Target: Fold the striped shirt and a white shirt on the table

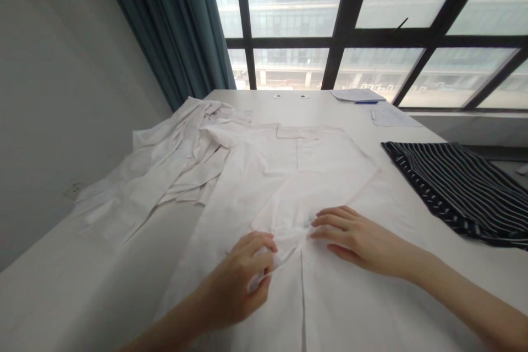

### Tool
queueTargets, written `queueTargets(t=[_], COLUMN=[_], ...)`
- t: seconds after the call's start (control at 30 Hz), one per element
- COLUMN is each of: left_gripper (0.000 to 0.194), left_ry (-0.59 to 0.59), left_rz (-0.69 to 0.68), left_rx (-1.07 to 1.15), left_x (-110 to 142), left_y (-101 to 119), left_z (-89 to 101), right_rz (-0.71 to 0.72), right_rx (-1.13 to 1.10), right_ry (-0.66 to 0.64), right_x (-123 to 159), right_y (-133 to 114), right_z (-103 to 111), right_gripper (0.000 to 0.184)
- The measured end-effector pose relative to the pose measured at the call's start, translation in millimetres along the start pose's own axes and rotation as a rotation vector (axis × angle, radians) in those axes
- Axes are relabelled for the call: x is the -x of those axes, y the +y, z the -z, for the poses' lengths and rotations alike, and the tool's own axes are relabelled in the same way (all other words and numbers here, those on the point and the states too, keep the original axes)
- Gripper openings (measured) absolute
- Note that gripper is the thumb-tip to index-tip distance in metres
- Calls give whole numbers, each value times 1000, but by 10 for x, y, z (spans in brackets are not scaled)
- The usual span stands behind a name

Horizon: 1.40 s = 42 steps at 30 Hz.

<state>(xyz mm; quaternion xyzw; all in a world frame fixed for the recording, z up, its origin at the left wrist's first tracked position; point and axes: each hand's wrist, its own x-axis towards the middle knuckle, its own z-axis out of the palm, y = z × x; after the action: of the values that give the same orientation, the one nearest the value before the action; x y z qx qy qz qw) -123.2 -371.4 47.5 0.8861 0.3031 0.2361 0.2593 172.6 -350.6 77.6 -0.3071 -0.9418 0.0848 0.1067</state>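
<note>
A white coat (264,170), long like a lab coat, lies spread out in front of me, with its neck end at the far side. A slit runs down its lower middle toward me. My left hand (241,278) is closed on a gathered bit of the coat's cloth, left of the top of that slit. Just across from it, my right hand (350,236) rests on the coat with its fingers stretched out and a little apart. Small creases run in the cloth between the two hands.
White garments (165,159) lie heaped on the table (136,286) to the left. A black-and-white striped cloth (462,187) is at the right edge. Papers (357,94) and a blue pen (366,102) lie at the far end, before the window and a blue curtain (173,16).
</note>
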Motion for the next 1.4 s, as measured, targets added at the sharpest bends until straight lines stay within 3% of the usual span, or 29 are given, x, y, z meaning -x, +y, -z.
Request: queueTargets(t=[0.13,0.27,0.4,0.53,0.7,0.97,1.07,1.27,1.4], left_gripper=[26,26,23,25,49,44,51,41,22], left_ry=[-51,-57,-51,-80,-183,-233,-258,-209,-87], left_rz=[8,19,13,13,-39,-22,-35,-135,-163], left_rx=[-5,-3,-6,-41,-70,-68,-68,-176,-185], left_x=[13,13,13,11,18,0,-4,3,2], left_y=[22,5,-9,-2,-37,-172,-169,-201,-240], left_z=[4,-1,9,52,141,245,279,245,184], right_rz=[68,200,213,204,201,183,182,186,179], right_rx=[-106,-47,17,34,20,-4,-15,-16,-17], right_ry=[-18,88,90,54,53,3,-3,-2,-7], right_x=[-25,-81,-82,-74,-85,-82,-82,-85,-78], right_y=[-170,-286,-276,-252,-254,-252,-251,-256,-256], right_z=[6,-274,-465,-477,-472,-465,-458,-454,-455], right_gripper=[29,31,33,35,35,38,38,38,39])
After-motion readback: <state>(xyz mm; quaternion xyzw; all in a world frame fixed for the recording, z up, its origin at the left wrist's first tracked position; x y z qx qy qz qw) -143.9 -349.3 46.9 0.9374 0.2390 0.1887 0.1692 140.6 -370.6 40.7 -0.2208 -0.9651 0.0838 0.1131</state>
